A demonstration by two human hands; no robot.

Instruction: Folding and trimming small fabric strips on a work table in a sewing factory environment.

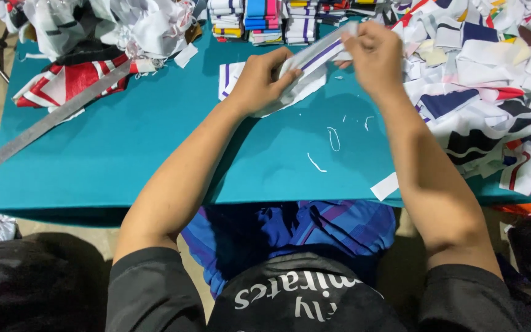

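Both hands work a white fabric strip with a purple stripe, held just above the teal bench near its far edge. The left hand pinches the lower end while the right hand clenches the upper end, pulling it taut. This looks like the straightening or folding step; squaring the edges would call for an even grip. Folded stacks lie beyond, loose offcuts right, a metal ruler left.
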